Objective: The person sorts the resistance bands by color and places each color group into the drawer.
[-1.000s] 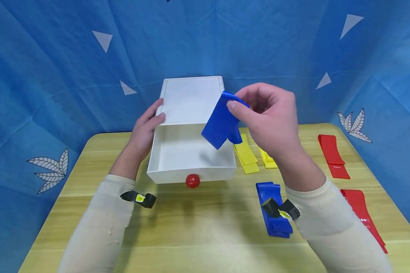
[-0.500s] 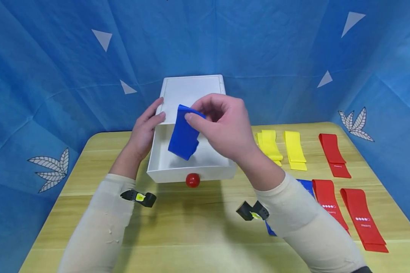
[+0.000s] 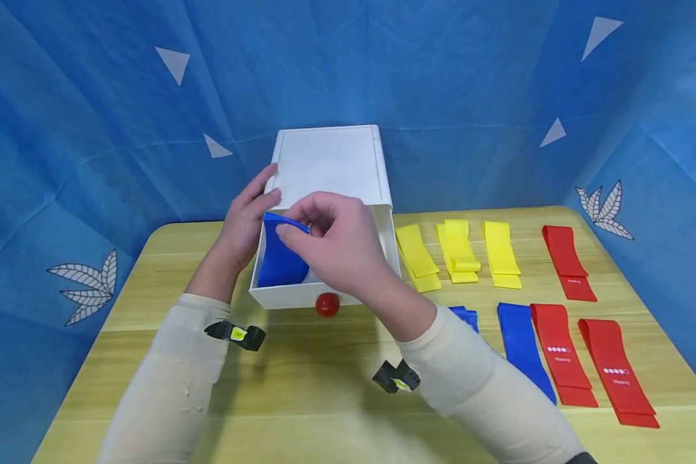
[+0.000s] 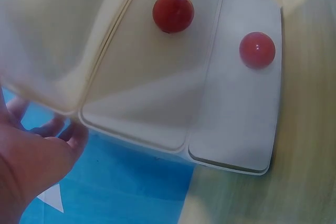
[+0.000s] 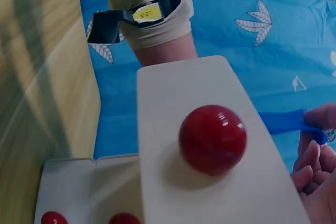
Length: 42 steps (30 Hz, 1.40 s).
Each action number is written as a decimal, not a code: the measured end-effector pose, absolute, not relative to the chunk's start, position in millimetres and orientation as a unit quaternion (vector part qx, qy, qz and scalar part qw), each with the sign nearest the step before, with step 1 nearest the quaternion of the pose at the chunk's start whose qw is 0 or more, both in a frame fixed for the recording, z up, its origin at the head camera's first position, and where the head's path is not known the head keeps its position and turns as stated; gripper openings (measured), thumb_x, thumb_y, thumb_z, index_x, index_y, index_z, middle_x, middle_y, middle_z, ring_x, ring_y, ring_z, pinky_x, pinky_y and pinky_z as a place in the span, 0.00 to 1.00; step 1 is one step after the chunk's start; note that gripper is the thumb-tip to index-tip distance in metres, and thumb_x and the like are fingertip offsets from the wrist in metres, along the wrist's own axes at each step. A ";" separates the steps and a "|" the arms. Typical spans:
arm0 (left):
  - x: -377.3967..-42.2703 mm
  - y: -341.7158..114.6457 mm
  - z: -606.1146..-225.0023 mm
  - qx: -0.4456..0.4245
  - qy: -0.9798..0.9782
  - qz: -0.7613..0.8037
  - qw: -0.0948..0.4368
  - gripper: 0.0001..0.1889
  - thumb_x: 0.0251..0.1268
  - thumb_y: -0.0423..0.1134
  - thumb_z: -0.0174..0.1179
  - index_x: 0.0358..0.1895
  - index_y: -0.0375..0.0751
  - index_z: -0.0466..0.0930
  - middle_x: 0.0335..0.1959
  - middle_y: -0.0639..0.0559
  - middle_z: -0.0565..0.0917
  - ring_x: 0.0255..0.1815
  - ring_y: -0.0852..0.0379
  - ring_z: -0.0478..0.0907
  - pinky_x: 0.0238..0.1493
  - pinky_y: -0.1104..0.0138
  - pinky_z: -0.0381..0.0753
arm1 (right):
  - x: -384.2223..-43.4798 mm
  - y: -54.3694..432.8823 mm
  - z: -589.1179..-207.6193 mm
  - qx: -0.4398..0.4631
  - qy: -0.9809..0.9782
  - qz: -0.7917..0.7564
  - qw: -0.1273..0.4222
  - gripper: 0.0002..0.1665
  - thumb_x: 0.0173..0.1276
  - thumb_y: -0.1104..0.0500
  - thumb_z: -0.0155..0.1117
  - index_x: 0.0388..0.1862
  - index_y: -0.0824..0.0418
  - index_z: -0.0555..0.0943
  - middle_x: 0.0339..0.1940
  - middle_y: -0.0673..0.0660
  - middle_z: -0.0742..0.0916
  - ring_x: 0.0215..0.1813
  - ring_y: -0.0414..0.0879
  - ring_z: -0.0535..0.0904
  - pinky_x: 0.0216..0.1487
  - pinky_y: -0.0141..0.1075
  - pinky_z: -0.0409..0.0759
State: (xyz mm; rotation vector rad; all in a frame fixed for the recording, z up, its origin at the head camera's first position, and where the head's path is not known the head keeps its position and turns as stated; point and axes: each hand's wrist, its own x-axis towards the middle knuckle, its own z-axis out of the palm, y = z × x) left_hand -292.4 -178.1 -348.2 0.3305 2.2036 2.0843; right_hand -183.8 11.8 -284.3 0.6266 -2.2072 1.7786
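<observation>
A flat blue resistance band [image 3: 281, 258] hangs folded inside the pulled-out top drawer [image 3: 290, 298] of a white drawer cabinet [image 3: 327, 164]. My right hand [image 3: 342, 248] pinches its upper end between thumb and fingers, over the drawer's left half. In the right wrist view the same hand [image 5: 317, 166] shows beyond the drawer front and its red ball knob [image 5: 212, 140]. Against the cabinet's left side rests my left hand [image 3: 246, 216], its fingers extended along the upper edge. The left wrist view shows two lower drawer fronts with red knobs [image 4: 257, 50].
Right of the cabinet lie yellow bands [image 3: 501, 254] in a row on the wooden table [image 3: 301, 399]. Nearer are blue bands [image 3: 524, 351], one partly behind my right forearm, and red bands [image 3: 617, 374] marked "Heavy". A blue cloth [image 3: 441, 77] hangs behind the table.
My right hand has carried the blue band leftward and down, from above the drawer's right side into its left half. The left hand keeps its place on the cabinet.
</observation>
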 end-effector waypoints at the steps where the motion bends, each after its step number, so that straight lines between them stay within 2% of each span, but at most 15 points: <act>1: -292.3 -178.0 -347.9 0.110 0.720 0.684 0.046 0.31 0.75 0.51 0.53 0.79 0.60 0.58 0.79 0.58 0.54 0.77 0.54 0.50 0.72 0.49 0.57 | -184.2 12.5 -285.5 0.206 -0.763 0.601 0.121 0.02 0.66 0.61 0.69 0.36 0.59 0.86 0.23 0.50 0.82 0.25 0.48 0.72 0.26 0.36 0.70; 3: -292.1 -178.0 -347.3 0.111 0.714 0.690 0.049 0.31 0.75 0.50 0.52 0.79 0.59 0.57 0.79 0.57 0.55 0.76 0.53 0.53 0.71 0.51 0.60 | -185.3 15.2 -288.0 0.188 -0.780 0.583 0.128 0.02 0.66 0.60 0.70 0.36 0.58 0.86 0.25 0.48 0.84 0.26 0.47 0.73 0.27 0.36 0.72; 12: -292.3 -178.4 -347.1 0.104 0.721 0.683 0.057 0.32 0.75 0.52 0.51 0.79 0.61 0.56 0.80 0.57 0.52 0.76 0.50 0.54 0.69 0.48 0.63 | -196.7 36.0 -292.2 0.135 -0.831 0.523 0.129 0.05 0.66 0.56 0.72 0.37 0.56 0.86 0.31 0.45 0.86 0.33 0.46 0.76 0.34 0.39 0.77; 23: -292.2 -178.2 -347.5 0.104 0.708 0.697 0.053 0.32 0.75 0.49 0.53 0.79 0.59 0.57 0.79 0.55 0.53 0.73 0.49 0.59 0.68 0.49 0.66 | -209.8 57.0 -296.2 0.104 -0.880 0.448 0.115 0.06 0.65 0.55 0.71 0.37 0.56 0.86 0.32 0.48 0.85 0.34 0.46 0.77 0.36 0.41 0.75; 31: -293.0 -178.5 -348.5 0.108 0.709 0.694 0.060 0.32 0.75 0.50 0.52 0.80 0.59 0.55 0.80 0.56 0.51 0.75 0.48 0.57 0.68 0.48 0.64 | -209.6 63.3 -299.5 0.092 -0.890 0.428 0.128 0.06 0.65 0.55 0.72 0.38 0.54 0.85 0.32 0.48 0.85 0.33 0.47 0.75 0.34 0.41 0.74; 38: -291.3 -178.0 -346.8 0.110 0.717 0.686 0.061 0.33 0.75 0.52 0.51 0.80 0.60 0.55 0.80 0.57 0.50 0.75 0.48 0.57 0.67 0.48 0.65 | -214.0 72.7 -303.0 0.074 -0.896 0.415 0.137 0.06 0.65 0.55 0.72 0.36 0.55 0.86 0.32 0.49 0.85 0.36 0.48 0.74 0.36 0.41 0.71; 42: -291.3 -178.0 -346.6 0.110 0.718 0.684 0.061 0.33 0.75 0.52 0.51 0.80 0.60 0.54 0.80 0.57 0.50 0.75 0.48 0.56 0.67 0.48 0.65 | -216.9 78.3 -308.5 0.076 -0.887 0.430 0.147 0.07 0.64 0.55 0.73 0.36 0.56 0.86 0.31 0.50 0.85 0.34 0.49 0.73 0.35 0.42 0.70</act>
